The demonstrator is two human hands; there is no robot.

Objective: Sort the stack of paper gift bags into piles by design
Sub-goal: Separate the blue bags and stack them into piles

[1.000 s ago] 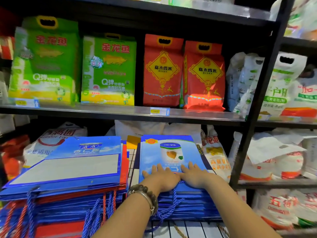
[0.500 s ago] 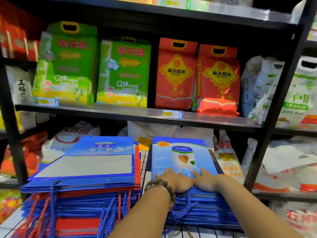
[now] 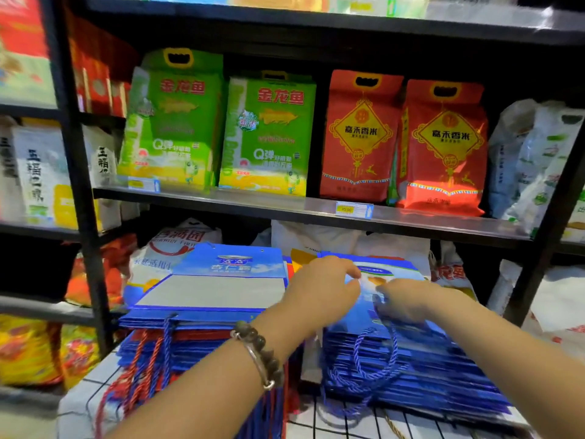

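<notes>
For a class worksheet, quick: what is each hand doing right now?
Left hand: fingers curled, pinching the top blue bag.
Right hand: on the same bag; too blurred to tell its grip.

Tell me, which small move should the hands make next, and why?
Probably take the top bag of the left stack: its edges mix red and blue, while the right pile under the left hand and right hand looks all blue.

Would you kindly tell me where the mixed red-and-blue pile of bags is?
In the head view, the mixed pile lies left of centre on the white gridded surface, beside the blue pile.
</notes>
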